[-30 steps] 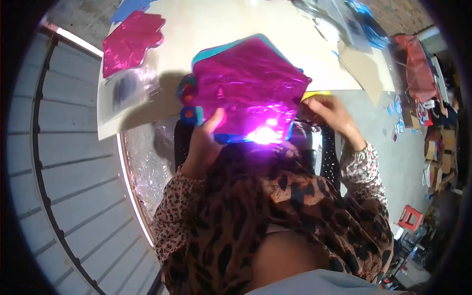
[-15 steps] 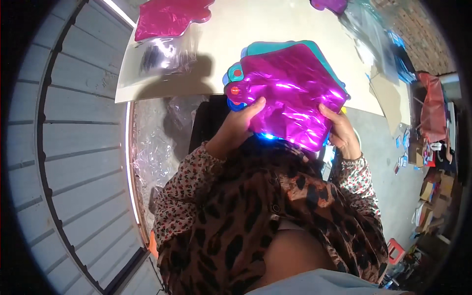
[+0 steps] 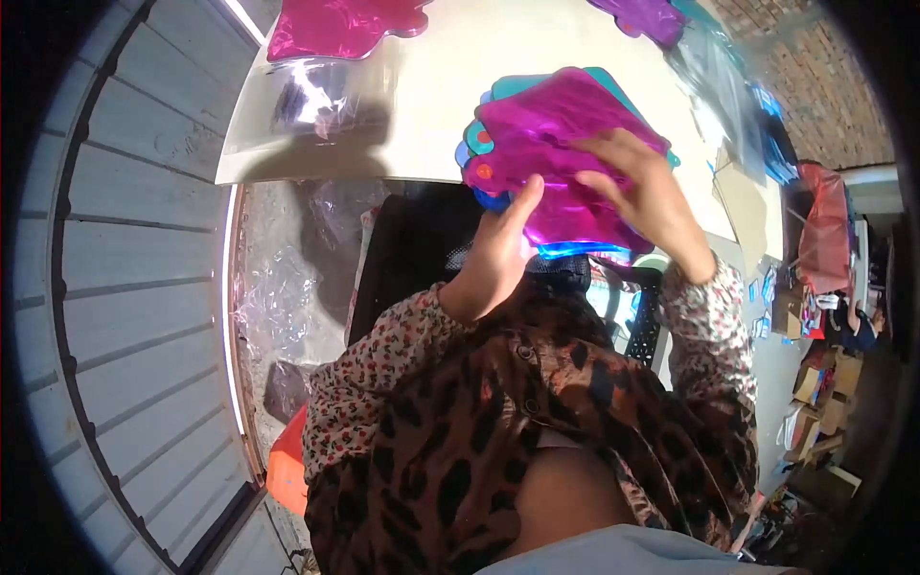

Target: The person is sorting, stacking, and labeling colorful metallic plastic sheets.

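A stack of flat, shiny foil pieces, which look like deflated foil balloons, lies at the near edge of the table, with its lower part over the edge. On top is a magenta foil piece; teal foil and blue foil show around its rim. Rounded tabs with red spots stick out on the left. My left hand grips the lower left edge, thumb on top and its other fingers hidden beneath. Over the right part of the magenta foil is my right hand, open, thumb and fingers apart; whether it touches the foil I cannot tell.
The pale table carries another magenta foil piece at far left, clear plastic film below it, and purple foil at far right. Clear bags and cardboard lie along the right edge. Crumpled plastic is on the floor.
My right hand has let go of the stack's right edge and come up over the magenta foil. My left hand still holds its lower left side, with the thumb turned more upright.
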`<state>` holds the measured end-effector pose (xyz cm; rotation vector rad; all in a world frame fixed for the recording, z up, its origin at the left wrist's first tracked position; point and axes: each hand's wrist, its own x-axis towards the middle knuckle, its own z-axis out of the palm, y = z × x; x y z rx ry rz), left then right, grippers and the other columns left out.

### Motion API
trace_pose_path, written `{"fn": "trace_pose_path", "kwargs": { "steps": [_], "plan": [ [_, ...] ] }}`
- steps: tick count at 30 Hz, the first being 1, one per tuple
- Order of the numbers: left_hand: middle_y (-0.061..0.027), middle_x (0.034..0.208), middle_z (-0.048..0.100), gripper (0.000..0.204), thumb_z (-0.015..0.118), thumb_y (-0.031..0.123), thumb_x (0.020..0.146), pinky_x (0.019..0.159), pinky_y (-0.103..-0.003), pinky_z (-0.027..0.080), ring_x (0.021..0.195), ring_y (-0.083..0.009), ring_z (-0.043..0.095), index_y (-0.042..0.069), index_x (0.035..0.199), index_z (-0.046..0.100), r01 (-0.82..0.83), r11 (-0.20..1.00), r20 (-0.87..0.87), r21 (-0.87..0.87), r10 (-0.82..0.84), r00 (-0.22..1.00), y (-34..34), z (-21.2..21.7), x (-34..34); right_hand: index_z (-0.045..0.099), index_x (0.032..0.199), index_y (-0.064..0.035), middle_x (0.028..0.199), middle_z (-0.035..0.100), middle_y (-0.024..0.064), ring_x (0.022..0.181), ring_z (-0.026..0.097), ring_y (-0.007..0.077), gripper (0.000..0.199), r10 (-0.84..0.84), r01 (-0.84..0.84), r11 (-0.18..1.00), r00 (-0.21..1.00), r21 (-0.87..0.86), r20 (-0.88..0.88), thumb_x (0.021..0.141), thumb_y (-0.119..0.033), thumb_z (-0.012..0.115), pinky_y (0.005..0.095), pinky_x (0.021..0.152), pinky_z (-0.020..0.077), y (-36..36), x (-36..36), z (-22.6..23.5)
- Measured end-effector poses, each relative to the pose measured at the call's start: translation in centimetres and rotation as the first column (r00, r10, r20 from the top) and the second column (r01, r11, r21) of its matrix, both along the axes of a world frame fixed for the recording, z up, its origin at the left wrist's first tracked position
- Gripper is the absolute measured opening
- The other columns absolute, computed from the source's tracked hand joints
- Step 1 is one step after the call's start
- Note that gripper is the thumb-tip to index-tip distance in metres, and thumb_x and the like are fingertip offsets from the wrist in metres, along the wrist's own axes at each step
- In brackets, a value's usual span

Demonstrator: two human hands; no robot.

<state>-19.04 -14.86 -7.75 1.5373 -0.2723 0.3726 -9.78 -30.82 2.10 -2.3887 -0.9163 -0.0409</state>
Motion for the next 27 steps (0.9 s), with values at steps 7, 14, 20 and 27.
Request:
{"fn": "trace_pose_path", "kwargs": {
  "steps": [7, 14, 20, 27],
  "plan": [
    [-0.004, 0.093, 0.059, 0.017, 0.053, 0.012, 0.09, 0.07, -0.028, 0.053, 0.083, -0.0115, 0.058, 0.0, 0.103, 0.055, 0.047, 0.738, -0.466, -0.673, -0.473, 0.748, -0.3, -0.5, -0.1, 0.06, 0.111, -0.007, 0.104, 0.056, 0.0151, 0.092, 0.057, 0.0316, 0.031, -0.008, 0.068, 0.97, 0.968, -0.231, 0.252, 0.081, -0.017, 0.062, 0.0364, 0.076, 0.0477, -0.8, 2.6, -2.9],
    [-0.0013, 0.092, 0.058, 0.022, 0.055, 0.021, 0.091, 0.065, -0.028, 0.053, 0.081, -0.0098, 0.058, 0.004, 0.104, 0.054, 0.029, 0.684, -0.414, -0.729, -0.474, 0.777, -1.6, -0.8, 0.4, 0.06, 0.112, -0.0072, 0.108, 0.056, 0.0137, 0.098, 0.055, 0.0307, 0.033, -0.183, 0.204, 0.964, 0.974, -0.173, 0.131, 0.081, -0.019, 0.062, 0.037, 0.08, 0.0465, -1.0, 2.8, -2.3],
    [-0.0039, 0.094, 0.06, 0.026, 0.049, 0.025, 0.094, 0.068, -0.032, 0.053, 0.085, -0.0131, 0.059, 0.004, 0.108, 0.054, -0.029, 0.688, -0.443, -0.725, -0.433, 0.785, -0.3, -1.6, -0.8, 0.057, 0.117, -0.0087, 0.118, 0.054, 0.0131, 0.107, 0.051, 0.0306, 0.037, 0.094, 0.001, 0.962, 0.939, -0.274, 0.332, 0.082, -0.023, 0.061, 0.0378, 0.087, 0.0445, 1.5, 2.5, -2.1],
    [-0.0053, 0.097, 0.061, 0.027, 0.047, 0.026, 0.094, 0.07, -0.034, 0.052, 0.089, -0.0154, 0.059, 0.004, 0.108, 0.056, -0.094, 0.602, -0.412, -0.793, -0.415, 0.811, 0.3, -2.0, -0.9, 0.056, 0.119, -0.0099, 0.12, 0.052, 0.0141, 0.108, 0.05, 0.0324, 0.04, 0.036, 0.028, 0.969, 0.967, -0.244, 0.253, 0.082, -0.025, 0.061, 0.0387, 0.09, 0.0435, 1.1, 2.9, -3.0]
  ]
}}
